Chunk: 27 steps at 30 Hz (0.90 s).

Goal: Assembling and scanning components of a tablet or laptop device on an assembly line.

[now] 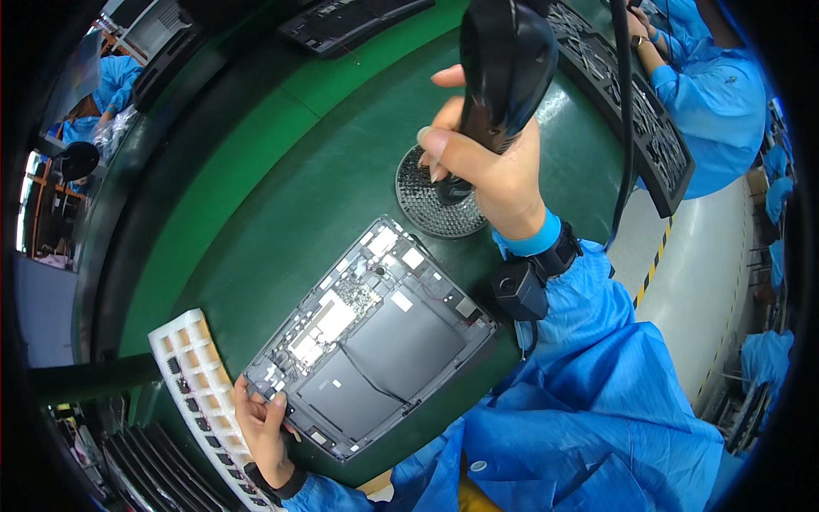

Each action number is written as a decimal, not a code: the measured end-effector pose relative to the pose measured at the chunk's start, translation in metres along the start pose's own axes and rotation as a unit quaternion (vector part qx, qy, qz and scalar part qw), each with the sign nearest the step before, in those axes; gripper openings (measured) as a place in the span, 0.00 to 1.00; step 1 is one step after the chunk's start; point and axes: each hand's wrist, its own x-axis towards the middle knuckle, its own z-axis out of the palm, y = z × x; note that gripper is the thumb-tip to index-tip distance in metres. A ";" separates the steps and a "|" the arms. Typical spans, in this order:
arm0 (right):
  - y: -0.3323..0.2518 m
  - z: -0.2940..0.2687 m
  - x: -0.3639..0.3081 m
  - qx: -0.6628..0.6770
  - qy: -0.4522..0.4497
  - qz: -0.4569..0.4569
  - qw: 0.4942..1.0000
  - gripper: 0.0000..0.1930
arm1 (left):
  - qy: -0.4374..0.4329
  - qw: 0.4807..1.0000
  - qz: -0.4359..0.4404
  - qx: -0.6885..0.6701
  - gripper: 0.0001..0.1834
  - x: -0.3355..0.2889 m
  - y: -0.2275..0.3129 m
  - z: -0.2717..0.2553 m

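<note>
My right hand is wrapped round the handle of a black barcode scanner, whose bulky head points up at the top of the view. Under the scanner, a round grey base with a bumpy surface rests on the green table. An opened flat laptop-like computer lies tilted across the table, its circuit board, dark battery packs and a black cable exposed. Its lower-left corner is pinched by my left hand, thumb on top and fingers at the edge. What lies under those fingers is hidden.
Left of the computer stands a white foam tray with small black parts. A black tray of metal-looking pieces sits at the right edge, near a hanging black cable. Another dark housing lies at the back. A co-worker's blue sleeve shows far right.
</note>
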 end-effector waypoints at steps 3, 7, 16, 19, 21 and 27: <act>-0.004 -0.002 -0.001 -0.007 0.027 -0.014 1.000 0.24 | -0.002 1.000 -0.001 -0.011 0.31 0.001 0.001 -0.001; -0.019 -0.003 -0.005 0.055 0.022 -0.083 0.995 0.25 | -0.003 1.000 -0.004 -0.017 0.31 -0.001 0.004 0.000; -0.037 0.068 -0.033 0.294 -0.141 -0.024 0.945 0.24 | -0.069 0.996 -0.013 -0.057 0.29 0.002 0.008 -0.006; -0.030 0.101 -0.049 0.207 -0.093 -0.040 0.973 0.28 | -0.059 0.996 0.000 -0.073 0.28 0.001 0.005 -0.003; -0.027 0.122 -0.059 0.175 -0.052 -0.040 0.982 0.29 | -0.060 0.997 0.019 -0.054 0.28 0.001 0.000 -0.002; -0.028 0.164 -0.083 0.190 -0.081 0.010 0.978 0.27 | -0.064 0.995 0.077 -0.013 0.32 -0.002 -0.008 -0.008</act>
